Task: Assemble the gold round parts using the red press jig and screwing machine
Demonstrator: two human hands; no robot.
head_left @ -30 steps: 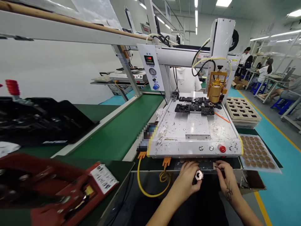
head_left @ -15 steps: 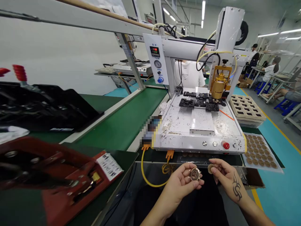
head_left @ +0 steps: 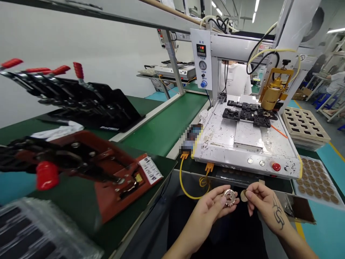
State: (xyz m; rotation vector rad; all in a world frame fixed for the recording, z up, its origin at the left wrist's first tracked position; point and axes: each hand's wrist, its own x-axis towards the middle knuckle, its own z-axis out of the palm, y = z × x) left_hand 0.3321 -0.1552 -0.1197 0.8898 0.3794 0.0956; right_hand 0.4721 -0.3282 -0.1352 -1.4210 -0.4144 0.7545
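Note:
My left hand [head_left: 212, 207] is closed on a small round metal ring part [head_left: 229, 197], held face up at my fingertips. My right hand [head_left: 262, 203] pinches a small tan disc [head_left: 244, 195] just to the right of the ring, close to it but apart. Both hands hover below the front edge of a white dispensing machine [head_left: 242, 158]. A clear tray of several tan discs [head_left: 316, 181] lies right of the machine, beyond my right hand.
A red toggle-clamp press [head_left: 88, 165] sits at my left on the green bench. Black clamp fixtures [head_left: 81, 104] stand behind it. The machine carries black jigs [head_left: 246, 115] and a gold nozzle head [head_left: 273, 91]. Stacked beige trays [head_left: 304, 126] lie at the right. People sit at benches far right.
My view has swung left and nearer to the bench. My right hand has picked up a tan disc and brought it beside the ring, which my left hand has turned face up.

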